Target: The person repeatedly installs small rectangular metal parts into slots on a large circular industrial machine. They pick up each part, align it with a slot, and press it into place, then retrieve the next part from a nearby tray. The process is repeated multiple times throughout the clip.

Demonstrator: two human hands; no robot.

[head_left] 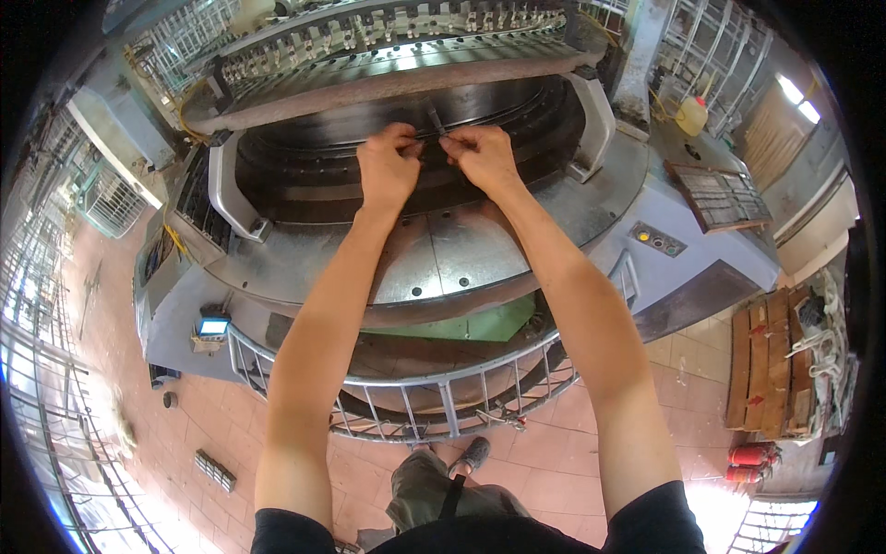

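Both of my arms reach forward over the metal table ring [406,263] of a large round machine, which looks like a circular knitting machine. My left hand [389,164] is closed, thumb and fingers curled together at the dark inner ring [309,189]. Just to its right, my right hand [480,155] pinches with thumb and forefinger. A narrow upright metal piece [434,115] stands right beside the right fingertips; whether they touch it I cannot tell. Anything between the fingers of either hand is too small to make out.
Grey brackets [595,125] flank the opening, under an upper ring [397,88] with rows of fittings. A curved railing [448,402] stands before my legs. A button panel [657,239] and framed panel [715,196] are right; a small lit screen [213,327] is left.
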